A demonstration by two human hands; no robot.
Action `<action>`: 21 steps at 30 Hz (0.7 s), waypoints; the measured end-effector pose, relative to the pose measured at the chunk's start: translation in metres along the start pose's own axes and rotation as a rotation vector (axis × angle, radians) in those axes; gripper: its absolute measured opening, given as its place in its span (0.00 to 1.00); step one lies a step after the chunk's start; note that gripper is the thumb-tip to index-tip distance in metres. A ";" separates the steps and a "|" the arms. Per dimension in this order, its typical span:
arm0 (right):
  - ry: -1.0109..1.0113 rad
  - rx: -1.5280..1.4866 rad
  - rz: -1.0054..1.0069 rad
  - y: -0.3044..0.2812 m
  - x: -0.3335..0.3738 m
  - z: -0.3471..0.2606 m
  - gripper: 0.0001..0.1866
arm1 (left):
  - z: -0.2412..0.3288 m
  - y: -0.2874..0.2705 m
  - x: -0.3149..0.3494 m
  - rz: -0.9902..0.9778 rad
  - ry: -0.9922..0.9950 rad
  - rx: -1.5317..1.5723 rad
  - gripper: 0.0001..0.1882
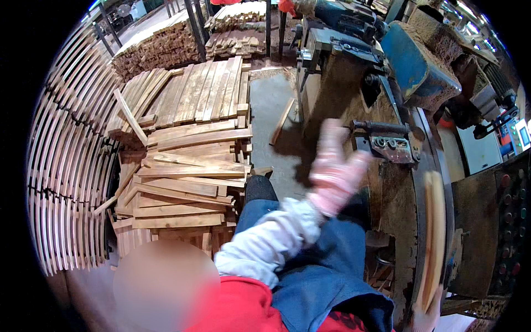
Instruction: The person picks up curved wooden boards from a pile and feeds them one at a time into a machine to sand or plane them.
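My left hand (336,176), in a pinkish-white glove and smeared by motion, is raised in front of the woodworking machine. Its thumb stands apart from its fingers and nothing shows in it. Nearest to it is a metal roller fitting (381,128) on the machine's side. At the lower right my right hand (427,316) grips the near end of long wooden strips (433,243), which lie along the machine's metal rail (449,213). They look like two or more pieces side by side; blur hides the exact number. The right hand's fingers are partly hidden.
To my left is a pile of loose wooden strips (188,182), with planks (210,91) beyond. Slatted stacks (72,171) line the far left. A loose strip (282,120) lies on the grey floor. A blue hood (417,69) and a button panel (506,221) stand right.
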State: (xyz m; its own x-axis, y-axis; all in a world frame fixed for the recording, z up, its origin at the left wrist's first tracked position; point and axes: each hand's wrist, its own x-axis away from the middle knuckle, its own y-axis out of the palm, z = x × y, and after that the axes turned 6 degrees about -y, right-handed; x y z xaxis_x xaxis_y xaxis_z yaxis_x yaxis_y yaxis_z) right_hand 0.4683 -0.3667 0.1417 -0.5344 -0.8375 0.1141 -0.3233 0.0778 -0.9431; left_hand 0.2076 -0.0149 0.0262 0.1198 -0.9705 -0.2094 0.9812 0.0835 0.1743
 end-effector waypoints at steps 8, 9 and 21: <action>0.258 -0.318 0.322 0.015 -0.028 0.008 0.38 | -0.099 -0.285 0.010 0.971 -0.844 -0.862 0.57; 0.294 -0.401 0.372 0.017 -0.053 -0.001 0.38 | -0.113 -0.317 0.020 1.054 -0.908 -0.988 0.58; -0.440 -0.690 0.436 0.056 -0.255 -0.063 0.41 | -0.098 -0.391 -0.037 -0.381 -0.775 -1.833 0.51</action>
State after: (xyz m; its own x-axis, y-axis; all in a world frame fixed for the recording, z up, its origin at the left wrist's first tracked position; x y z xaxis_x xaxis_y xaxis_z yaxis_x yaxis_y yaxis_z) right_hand 0.5367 -0.1146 0.0791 -0.4189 -0.7773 -0.4694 -0.6323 0.6207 -0.4636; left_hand -0.1659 0.0107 -0.1281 0.3223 -0.8224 0.4688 -0.0370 -0.5058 -0.8619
